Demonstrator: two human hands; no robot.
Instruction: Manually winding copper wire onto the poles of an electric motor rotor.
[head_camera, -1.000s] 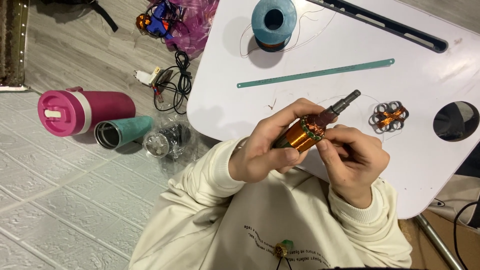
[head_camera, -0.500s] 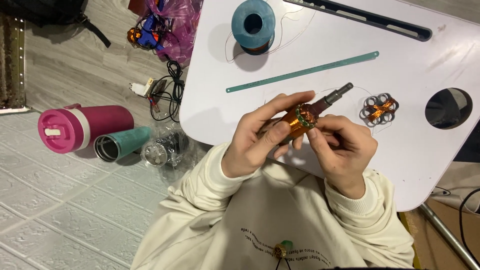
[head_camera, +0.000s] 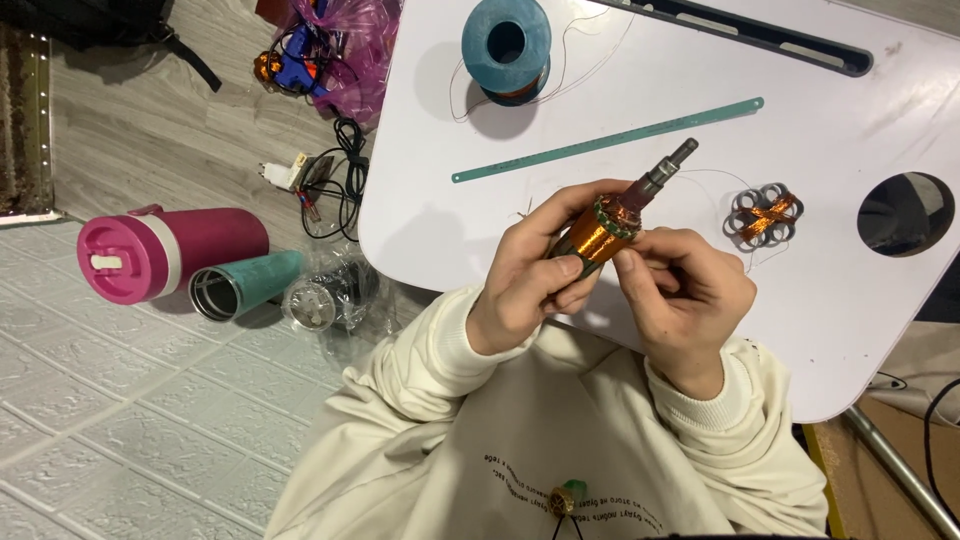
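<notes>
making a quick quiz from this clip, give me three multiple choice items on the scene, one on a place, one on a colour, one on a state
1. Where does the thin green strip lie?
A. on the white table
B. on the floor
C. in the lap

2. What colour is the wire spool on the table?
A. red
B. blue
C. yellow

3. How is the copper-wound motor rotor with a metal shaft held?
A. lying loose on the table
B. by the left hand, with the right hand pinching at it
C. by the right hand alone

Answers: 1 A, the strip rests flat on the tabletop; 2 B, its top is blue; 3 B, left fingers wrap it.
</notes>
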